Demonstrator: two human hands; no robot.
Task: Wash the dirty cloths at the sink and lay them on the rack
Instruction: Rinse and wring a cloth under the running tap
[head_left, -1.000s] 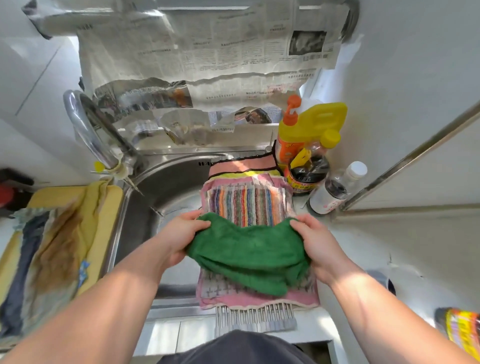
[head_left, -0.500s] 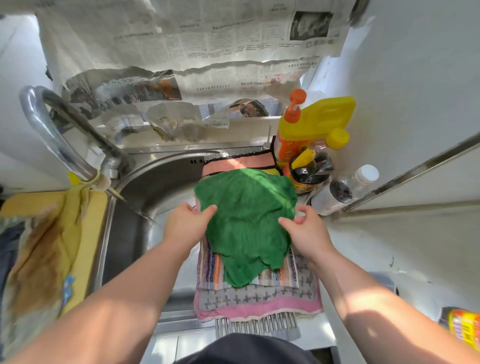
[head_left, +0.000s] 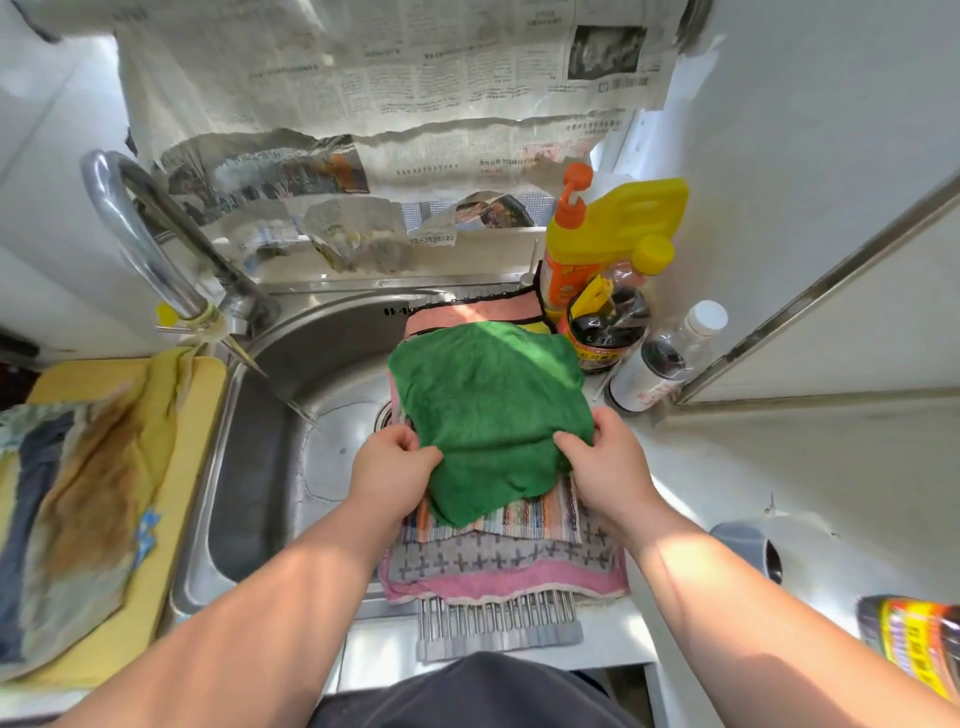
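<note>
two hands pinch the green cloth (head_left: 493, 405), our left hand (head_left: 396, 470) at its 8 o'clock, right hand (head_left: 609, 467) at 4, atop stacked cloths (head_left: 498, 564) on the rack (head_left: 498, 623).

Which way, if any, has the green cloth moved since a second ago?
Yes: the green cloth spread away from the person, toward the orange pump bottle.

A green cloth (head_left: 491, 410) is held at its near edge by the left hand (head_left: 392, 467) and right hand (head_left: 605, 465), spread over cloths (head_left: 498, 556) on a rack (head_left: 496, 621) across the sink (head_left: 311, 374).
</note>
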